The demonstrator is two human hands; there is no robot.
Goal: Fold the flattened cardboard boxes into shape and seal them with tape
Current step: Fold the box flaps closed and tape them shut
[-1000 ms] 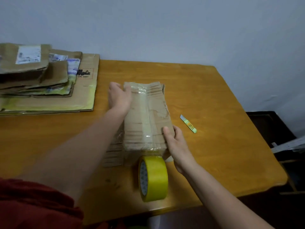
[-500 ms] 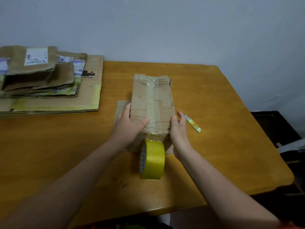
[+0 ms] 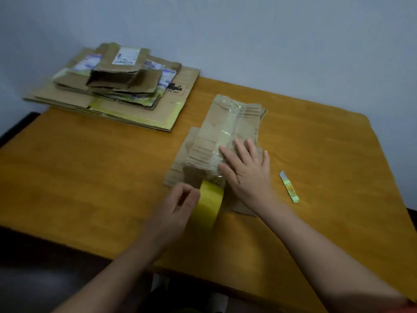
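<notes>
I see a smooth wooden table point(image 3: 90, 177) with a faint sheen. The box point(image 3: 225, 132) is matt, creased brown cardboard under glossy clear film. The near tape roll point(image 3: 209, 204) looks slick yellow plastic. On the right, the cutter point(image 3: 288, 186) has a dull metal blade.

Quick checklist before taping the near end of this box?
1. Cardboard box steadied: ok, right hand lies flat on top.
2. Yellow tape roll reachable: ok, standing on edge at the box's near end.
3. Left hand grip on the roll: cannot tell, fingers curl beside it.
4. Tape's free end found: cannot tell.
5. Near flaps closed: not ok, cardboard lies flat on the table there.
6. Yellow-handled cutter handy: ok, right of the box, apart.
</notes>
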